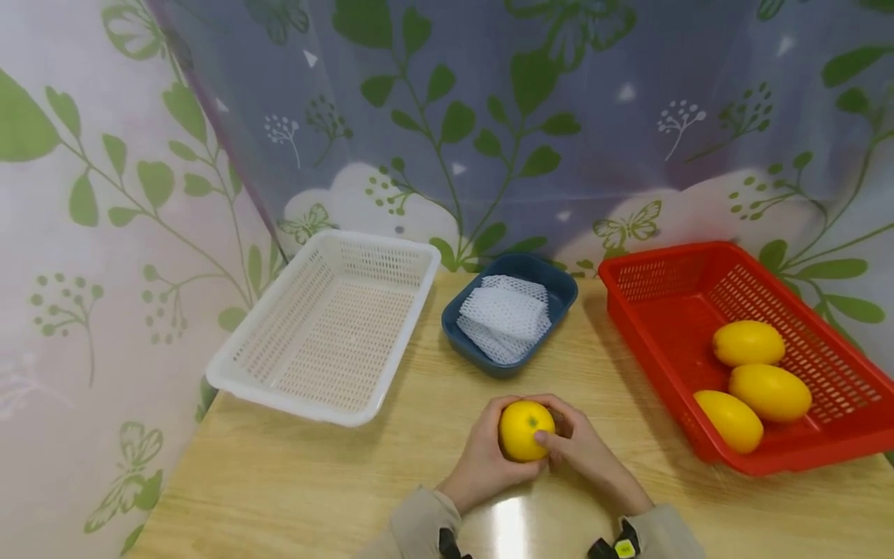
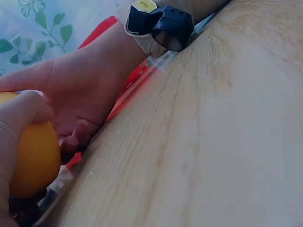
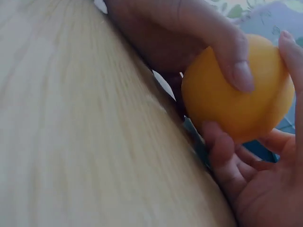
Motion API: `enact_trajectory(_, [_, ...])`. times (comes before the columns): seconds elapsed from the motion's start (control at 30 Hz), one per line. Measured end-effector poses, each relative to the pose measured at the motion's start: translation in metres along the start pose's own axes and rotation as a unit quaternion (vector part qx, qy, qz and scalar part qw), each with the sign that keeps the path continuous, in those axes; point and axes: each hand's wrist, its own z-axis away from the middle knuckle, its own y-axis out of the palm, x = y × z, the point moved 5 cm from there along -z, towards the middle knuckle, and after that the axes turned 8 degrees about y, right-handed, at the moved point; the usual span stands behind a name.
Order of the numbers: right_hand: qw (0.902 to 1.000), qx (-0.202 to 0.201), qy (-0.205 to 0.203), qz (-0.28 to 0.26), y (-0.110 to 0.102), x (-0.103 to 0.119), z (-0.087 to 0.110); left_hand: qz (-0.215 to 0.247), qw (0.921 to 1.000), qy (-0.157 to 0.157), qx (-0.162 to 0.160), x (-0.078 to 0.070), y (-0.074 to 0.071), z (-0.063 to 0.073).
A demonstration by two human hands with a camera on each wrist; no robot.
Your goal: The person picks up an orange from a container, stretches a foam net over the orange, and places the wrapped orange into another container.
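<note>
A yellow lemon (image 1: 525,431) is held between both hands above the near middle of the table, its greenish stem spot facing up. My left hand (image 1: 486,453) cups it from the left. My right hand (image 1: 583,449) grips it from the right, thumb over its near side. In the right wrist view, the left thumb lies across the lemon (image 3: 222,104) while the right fingers (image 3: 220,146) curl beneath it. Only part of the lemon (image 2: 35,161) shows at the edge of the left wrist view.
Three more lemons (image 1: 770,393) lie in a red basket (image 1: 670,365) on the right. A dark blue basin (image 1: 454,334) behind the hands contains white foam netting (image 1: 506,314). To the left stands a white basket (image 1: 412,330). A patterned curtain (image 1: 447,124) hangs behind the table (image 1: 279,489).
</note>
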Motion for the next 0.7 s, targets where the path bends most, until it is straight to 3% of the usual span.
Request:
enact_trajectory(0.07, [0.9998, -0.009, -0.016, -0.012, -0.002, -0.001, 0.001, 0.002, 1.0000, -0.003, 0.001, 0.000, 0.000, 0.000])
enact_trajectory(0.23, [0.9962, -0.075, -0.044, -0.005, -0.010, 0.001, 0.000, -0.014, 0.9999, -0.003, 0.008, 0.000, 0.001, -0.001])
enact_trajectory(0.47, [0.9810, -0.171, -0.085, 0.036, -0.018, 0.012, 0.000, -0.042, 0.9989, -0.001, 0.022, -0.003, -0.001, -0.002])
enact_trajectory(0.6, [0.9645, -0.198, -0.144, 0.098, -0.020, 0.034, -0.001, -0.046, 0.9987, -0.001, 0.022, -0.002, 0.000, -0.002])
enact_trajectory(0.7, [0.9406, -0.225, -0.193, 0.166, -0.022, 0.054, -0.003, -0.048, 0.9985, 0.001, 0.027, -0.001, 0.002, -0.001])
